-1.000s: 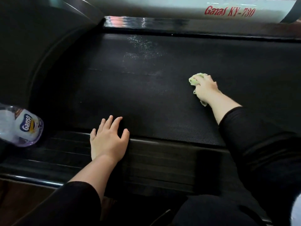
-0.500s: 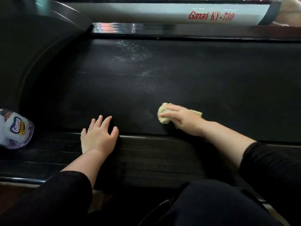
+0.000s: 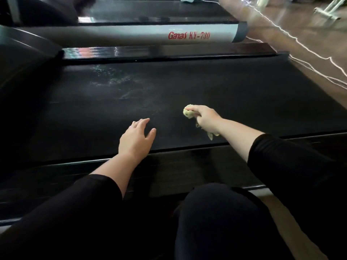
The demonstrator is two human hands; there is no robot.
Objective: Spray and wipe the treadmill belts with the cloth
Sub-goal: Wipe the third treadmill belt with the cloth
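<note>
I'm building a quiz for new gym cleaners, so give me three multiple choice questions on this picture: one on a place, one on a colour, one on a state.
1. Where on the belt do the spray droplets lie? A near right corner; B far left part; C nearest edge.
2. What colour is the cloth? A yellow-green; B red; C blue.
3. How is the left hand? A gripping a bottle; B clenched; C open, holding nothing.
Answers: 1 B, pale speckles show far left; 2 A, the wad the right hand grips is yellow-green; 3 C, its fingers are spread.
</note>
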